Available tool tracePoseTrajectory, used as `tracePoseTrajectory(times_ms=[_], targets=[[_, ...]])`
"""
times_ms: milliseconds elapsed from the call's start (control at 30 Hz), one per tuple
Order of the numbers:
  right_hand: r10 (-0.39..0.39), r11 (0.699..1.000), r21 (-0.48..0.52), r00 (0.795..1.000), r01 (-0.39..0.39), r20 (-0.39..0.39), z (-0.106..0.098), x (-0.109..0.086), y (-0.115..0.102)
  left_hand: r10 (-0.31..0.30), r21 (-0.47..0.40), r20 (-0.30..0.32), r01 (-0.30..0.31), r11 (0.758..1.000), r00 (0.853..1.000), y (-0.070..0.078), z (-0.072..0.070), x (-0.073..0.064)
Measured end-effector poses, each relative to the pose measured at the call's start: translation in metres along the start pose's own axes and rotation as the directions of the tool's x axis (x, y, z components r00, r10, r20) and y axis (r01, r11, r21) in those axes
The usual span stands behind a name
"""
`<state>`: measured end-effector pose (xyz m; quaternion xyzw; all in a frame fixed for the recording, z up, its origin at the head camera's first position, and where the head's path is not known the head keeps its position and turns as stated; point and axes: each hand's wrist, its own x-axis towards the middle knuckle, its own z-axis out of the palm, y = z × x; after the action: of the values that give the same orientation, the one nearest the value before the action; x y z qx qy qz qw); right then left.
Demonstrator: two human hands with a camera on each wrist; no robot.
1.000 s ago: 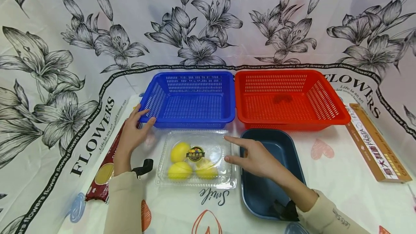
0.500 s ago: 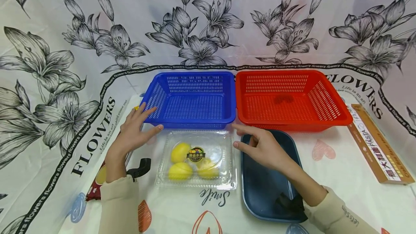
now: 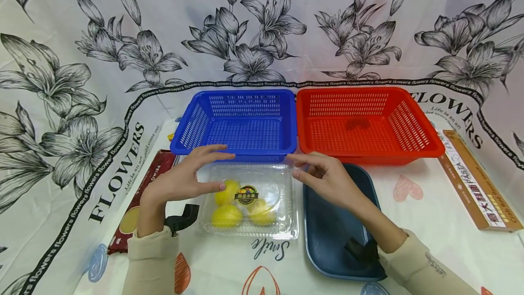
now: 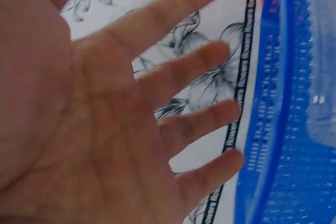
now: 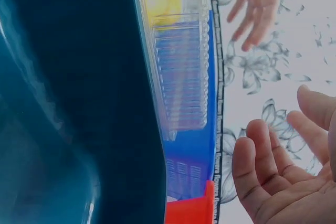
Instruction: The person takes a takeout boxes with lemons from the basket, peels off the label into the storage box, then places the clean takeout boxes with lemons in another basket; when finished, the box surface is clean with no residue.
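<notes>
In the head view a clear plastic clamshell box [image 3: 282,215] with yellow fruit [image 3: 227,216] inside and a round dark label lies between my two hands. My left hand [image 3: 180,177] hovers over the box's left side, thumb and fingers spread apart and holding nothing. Above the box's right edge and the dark blue tray is my right hand [image 3: 323,176], its fingers loosely bent and no object in it. The left wrist view shows the bare palm and spread fingers [image 4: 199,121]. In the right wrist view, the relaxed fingers [image 5: 262,156] hold nothing either.
Behind the box stand a blue basket [image 3: 245,135] and, to its right, a red basket [image 3: 340,138]. The dark blue tray [image 3: 340,240] sits right of the box. A dark red packet [image 3: 133,208] lies at left, a brown pasta box [image 3: 476,181] at right.
My left hand has come away from the blue basket's left side and moved right, over the clear box. The right hand has shifted slightly right and away from me. The box has stayed put.
</notes>
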<state>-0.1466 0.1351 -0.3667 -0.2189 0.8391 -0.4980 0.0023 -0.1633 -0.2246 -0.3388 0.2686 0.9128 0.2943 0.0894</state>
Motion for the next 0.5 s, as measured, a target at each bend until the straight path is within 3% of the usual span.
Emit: tracePoseTrajectory(times_ms=[300,500], targets=[[-0.026,0.999,0.041,0.995,0.022,0.098,0.008,0.012,0.001,0.105,-0.050,0.150,-0.099,0.994,0.983,-0.013,0.015,0.005],[-0.108,0.994,0.020,0.971,0.106,0.215,0.020,0.027,-0.002,0.092,-0.036,0.181,-0.087,0.996,0.979,-0.022,0.019,0.011]])
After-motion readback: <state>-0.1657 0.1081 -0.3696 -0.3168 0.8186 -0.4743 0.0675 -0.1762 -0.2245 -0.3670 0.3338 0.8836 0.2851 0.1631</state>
